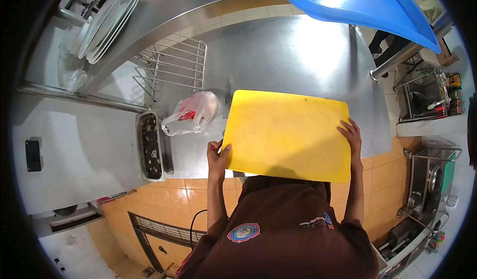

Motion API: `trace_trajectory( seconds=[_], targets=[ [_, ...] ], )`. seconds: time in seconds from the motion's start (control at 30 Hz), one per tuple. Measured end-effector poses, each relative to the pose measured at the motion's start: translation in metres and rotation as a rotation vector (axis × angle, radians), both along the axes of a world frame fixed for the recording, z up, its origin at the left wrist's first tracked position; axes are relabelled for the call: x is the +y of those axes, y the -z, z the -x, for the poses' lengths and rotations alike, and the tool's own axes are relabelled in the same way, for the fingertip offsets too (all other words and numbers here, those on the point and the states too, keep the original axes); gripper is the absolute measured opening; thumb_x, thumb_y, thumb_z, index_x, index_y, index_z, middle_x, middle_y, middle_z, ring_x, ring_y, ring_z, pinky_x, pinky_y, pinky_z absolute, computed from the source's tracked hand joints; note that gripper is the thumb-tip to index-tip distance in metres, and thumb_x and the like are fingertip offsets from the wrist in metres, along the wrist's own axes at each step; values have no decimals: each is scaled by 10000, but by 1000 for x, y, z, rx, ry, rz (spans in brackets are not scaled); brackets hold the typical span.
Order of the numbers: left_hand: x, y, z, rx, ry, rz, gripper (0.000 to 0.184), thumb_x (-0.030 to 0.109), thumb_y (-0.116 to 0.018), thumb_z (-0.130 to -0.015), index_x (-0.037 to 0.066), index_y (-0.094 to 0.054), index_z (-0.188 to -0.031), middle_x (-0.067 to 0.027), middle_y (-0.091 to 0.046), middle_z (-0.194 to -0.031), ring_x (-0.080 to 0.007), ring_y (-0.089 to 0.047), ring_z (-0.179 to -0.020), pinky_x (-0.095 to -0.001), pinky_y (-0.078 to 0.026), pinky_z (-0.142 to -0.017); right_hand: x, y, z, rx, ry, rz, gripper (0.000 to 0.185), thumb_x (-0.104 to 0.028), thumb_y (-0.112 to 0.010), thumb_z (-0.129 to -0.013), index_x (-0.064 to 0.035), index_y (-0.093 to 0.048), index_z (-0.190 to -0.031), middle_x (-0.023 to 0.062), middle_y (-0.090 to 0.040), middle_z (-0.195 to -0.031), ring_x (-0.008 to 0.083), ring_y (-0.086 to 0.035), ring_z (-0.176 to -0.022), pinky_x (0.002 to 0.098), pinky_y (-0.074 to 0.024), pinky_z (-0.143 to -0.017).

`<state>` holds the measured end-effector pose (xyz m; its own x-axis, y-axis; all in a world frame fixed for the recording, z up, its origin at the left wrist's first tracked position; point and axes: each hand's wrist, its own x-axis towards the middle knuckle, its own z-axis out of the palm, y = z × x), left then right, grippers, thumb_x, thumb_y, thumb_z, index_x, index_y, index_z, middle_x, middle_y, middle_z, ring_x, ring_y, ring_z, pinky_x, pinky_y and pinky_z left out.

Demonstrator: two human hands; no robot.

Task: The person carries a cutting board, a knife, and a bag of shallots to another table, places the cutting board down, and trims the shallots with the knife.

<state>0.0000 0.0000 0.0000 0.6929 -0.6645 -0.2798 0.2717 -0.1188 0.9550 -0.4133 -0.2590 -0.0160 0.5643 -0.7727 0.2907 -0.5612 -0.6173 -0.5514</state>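
Note:
A yellow cutting board (288, 136) spans the space in front of my body, over the near edge of the steel table. My left hand (217, 160) grips its lower left edge, thumb on top and the other fingers curled beneath. Something small and dark seems to show at those fingers, too unclear to name. At the right edge, my right hand (353, 139) holds the board with its fingertips over the top face. Left of the board lies a clear plastic bag (191, 114) with red pieces and a pale round item inside.
The steel table (258, 50) carries a wire rack (174, 62) at its far left. A long metal pan (150, 144) with dark contents sits at the left. Overhead, a shelf (184, 15) bears stacked white plates (112, 23) and a blue tray (357, 3). Another person's dark-clothed leg (392, 47) shows behind.

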Motion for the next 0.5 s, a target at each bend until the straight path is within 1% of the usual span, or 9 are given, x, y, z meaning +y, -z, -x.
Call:
trace_trajectory(
  seconds=[0.07, 0.1, 0.17, 0.27, 0.37, 0.47, 0.5],
  targets=[
    [3, 4, -13, 12, -40, -34, 324, -22, -651, -923, 112, -363, -983, -140, -617, -1159, -151, -595, -951, -256, -505, -824, -4, -6, -27, -112, 119, 9, 486, -98, -755, -792, -101, -656, -1268, 181, -634, -1261, 354, -578, -1207, 421, -501, -991],
    [-19, 25, 59, 114, -59, 3, 334, -20, -663, -916, 110, -361, -974, -144, -623, -1158, -142, -587, -952, -254, -496, -829, -29, -39, 35, -44, 144, 3, 484, -92, -752, -799, -90, -650, -1272, 179, -644, -1236, 349, -593, -1178, 417, -504, -978],
    [-13, 16, 54, 63, -108, -9, 356, -14, -687, -901, 106, -357, -957, -152, -635, -1156, -123, -572, -953, -249, -477, -841, -27, -31, 16, -155, 195, -115, 479, -81, -745, -814, -68, -639, -1281, 176, -664, -1187, 337, -624, -1120, 408, -511, -952],
    [-20, 14, 50, -15, -217, 20, 354, -37, -666, -907, 107, -345, -950, -168, -658, -1151, -122, -579, -944, -243, -470, -842, -27, -24, -4, -294, 287, -277, 404, -61, -717, -848, -40, -653, -1246, 174, -682, -1140, 312, -646, -1049, 390, -513, -920],
    [-20, 24, 63, 14, -306, 98, 357, -68, -636, -913, 108, -329, -960, -178, -675, -1138, -125, -587, -939, -239, -460, -848, -31, -5, 12, -258, 329, -184, 322, -46, -687, -875, -42, -684, -1197, 158, -693, -1112, 286, -649, -988, 373, -513, -893],
    [-15, 40, 74, -62, -303, 108, 381, -47, -628, -925, 130, -297, -983, -143, -660, -1101, -112, -578, -899, -246, -488, -755, -40, 10, 23, -301, 377, -240, 279, -19, -666, -871, -57, -710, -1144, 148, -701, -1124, 285, -644, -981, 378, -509, -895],
    [-13, 38, 76, -79, -288, 89, 381, -49, -625, -926, 130, -294, -985, -149, -651, -1120, -120, -575, -925, -252, -488, -780, -38, 13, 23, -293, 327, -203, 281, -19, -666, -870, -65, -711, -1143, 145, -700, -1141, 285, -640, -1001, 383, -504, -909]
  ],
)
